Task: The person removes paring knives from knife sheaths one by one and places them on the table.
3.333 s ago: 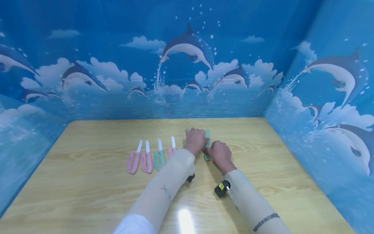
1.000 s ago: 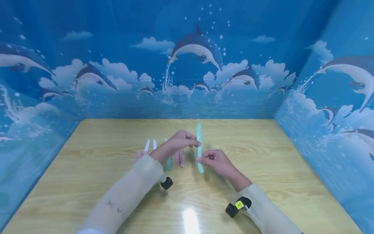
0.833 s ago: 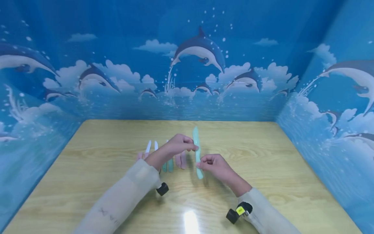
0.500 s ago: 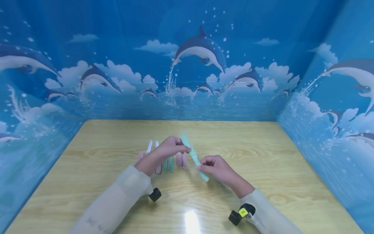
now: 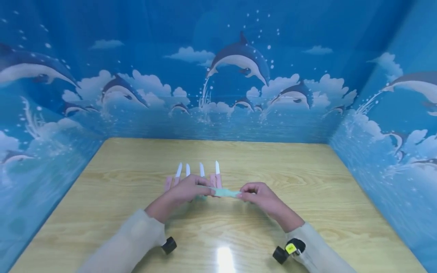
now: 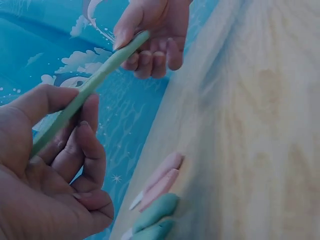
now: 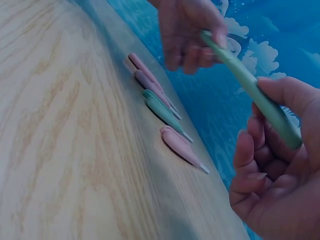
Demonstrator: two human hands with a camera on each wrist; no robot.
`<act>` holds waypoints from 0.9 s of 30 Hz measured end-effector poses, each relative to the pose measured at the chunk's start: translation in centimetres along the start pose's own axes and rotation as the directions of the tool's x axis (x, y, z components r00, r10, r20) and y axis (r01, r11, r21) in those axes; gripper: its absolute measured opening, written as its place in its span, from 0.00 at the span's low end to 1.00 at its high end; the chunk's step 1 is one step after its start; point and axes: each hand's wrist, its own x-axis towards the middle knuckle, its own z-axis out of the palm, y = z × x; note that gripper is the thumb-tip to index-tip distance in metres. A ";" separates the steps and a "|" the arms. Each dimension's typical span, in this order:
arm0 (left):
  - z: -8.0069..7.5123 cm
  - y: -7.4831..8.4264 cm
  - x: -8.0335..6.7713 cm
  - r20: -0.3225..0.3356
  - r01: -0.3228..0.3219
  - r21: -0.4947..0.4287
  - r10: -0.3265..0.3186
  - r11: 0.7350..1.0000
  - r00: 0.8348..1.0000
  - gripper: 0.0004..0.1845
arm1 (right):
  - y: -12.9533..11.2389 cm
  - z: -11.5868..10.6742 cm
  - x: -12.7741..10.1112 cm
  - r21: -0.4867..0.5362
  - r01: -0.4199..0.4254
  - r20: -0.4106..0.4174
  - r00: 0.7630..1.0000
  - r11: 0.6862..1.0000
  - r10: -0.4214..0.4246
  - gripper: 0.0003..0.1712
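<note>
Both hands hold a slim teal sheathed knife [image 5: 223, 192] level above the wooden table [image 5: 307, 212], one hand at each end. My left hand [image 5: 207, 191] pinches its left end between thumb and fingers, and my right hand [image 5: 242, 195] pinches the right end. No white blade shows on it. The left wrist view has the teal knife [image 6: 95, 82] running from my left hand [image 6: 55, 135] up to the right hand [image 6: 145, 35]. The right wrist view shows the same knife [image 7: 250, 85] between my right hand [image 7: 272, 145] and the left hand [image 7: 192, 35].
Just behind the hands a row of small knives [image 5: 198, 170] lies on the table with white blades pointing away, pink and teal pieces [image 7: 162, 107] side by side. Blue dolphin-print walls [image 5: 218, 76] close the table at the back and both sides.
The teal knife stood upright between the hands a second ago. It has swung down to lie level, and both hands have dropped nearer the table.
</note>
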 end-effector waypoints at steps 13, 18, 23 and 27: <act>0.5 -0.9 -1.4 -0.013 -0.068 -0.013 0.068 0.998 0.998 0.11 | -0.4 0.2 0.1 0.014 -0.009 -0.010 1.000 1.000 0.009 0.15; 0.5 -1.1 -1.5 -0.056 -0.028 0.007 0.028 1.000 0.998 0.12 | -0.3 0.1 -0.1 0.013 -0.006 -0.009 1.000 1.000 0.006 0.17; 0.5 -1.3 -1.6 -0.082 0.003 0.009 -0.003 1.000 0.997 0.13 | -0.2 -0.2 -0.3 0.037 -0.009 0.011 1.000 0.999 0.009 0.20; 0.5 -1.4 -1.5 -0.093 0.011 -0.007 -0.012 1.000 0.996 0.12 | 0.0 -0.4 -0.4 0.055 -0.006 0.012 1.000 0.998 0.005 0.19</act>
